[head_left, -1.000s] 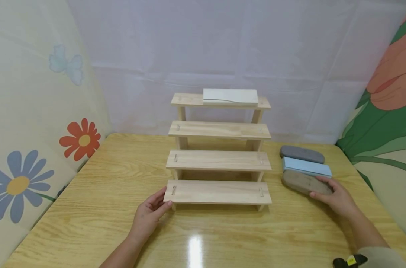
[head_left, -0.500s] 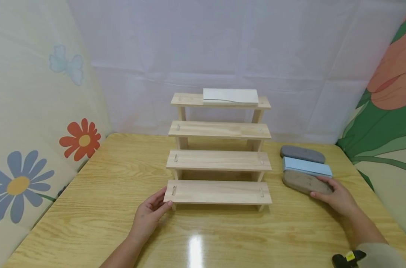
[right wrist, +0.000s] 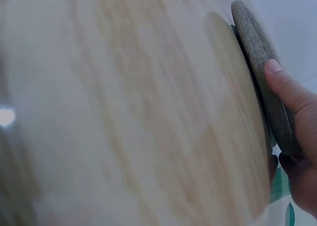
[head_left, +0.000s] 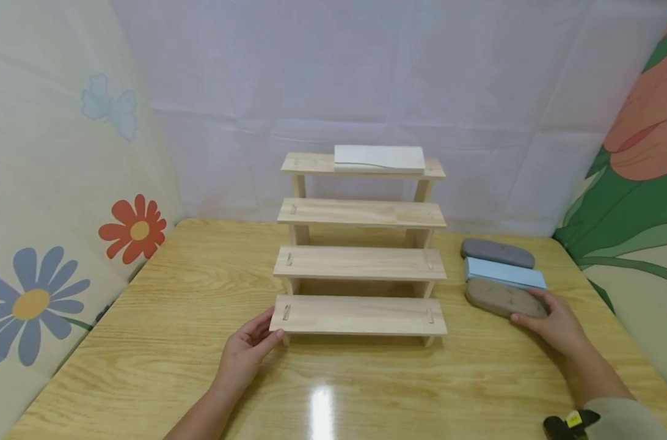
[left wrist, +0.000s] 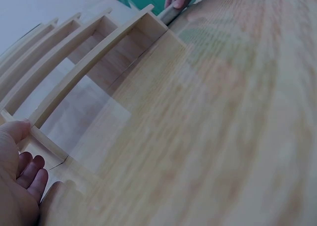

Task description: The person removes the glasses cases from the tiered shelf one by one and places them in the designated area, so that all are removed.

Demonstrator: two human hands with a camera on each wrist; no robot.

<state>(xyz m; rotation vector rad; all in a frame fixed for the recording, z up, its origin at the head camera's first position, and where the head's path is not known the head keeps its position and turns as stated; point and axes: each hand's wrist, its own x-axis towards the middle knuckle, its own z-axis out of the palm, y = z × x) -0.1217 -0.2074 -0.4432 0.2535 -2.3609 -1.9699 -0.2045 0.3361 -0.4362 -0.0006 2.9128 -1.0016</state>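
Note:
A light wooden stepped display stand point(head_left: 361, 263) stands mid-table in the head view. My left hand point(head_left: 244, 351) pinches the left end of its lowest step, thumb at the front corner and fingers behind; the left wrist view shows the thumb point(left wrist: 16, 131) on the step's edge. At the right, my right hand point(head_left: 556, 324) grips the right end of a brown fabric-covered glasses case point(head_left: 498, 297), thumb on the near side. The right wrist view has this case point(right wrist: 262, 62) low over the tabletop. Behind it lie a light blue case point(head_left: 504, 274) and a grey case point(head_left: 496, 252), side by side.
On the stand's top step lies a white case point(head_left: 379, 157) with a wavy flap edge. The wood-grain table point(head_left: 201, 275) is bordered by a white cloth backdrop point(head_left: 256, 73) and flower-printed side panels point(head_left: 31, 183).
Almost nothing differs: the brown case and right hand have shifted by a hair, and the right sleeve has edged slightly left. My left hand stays on the stand.

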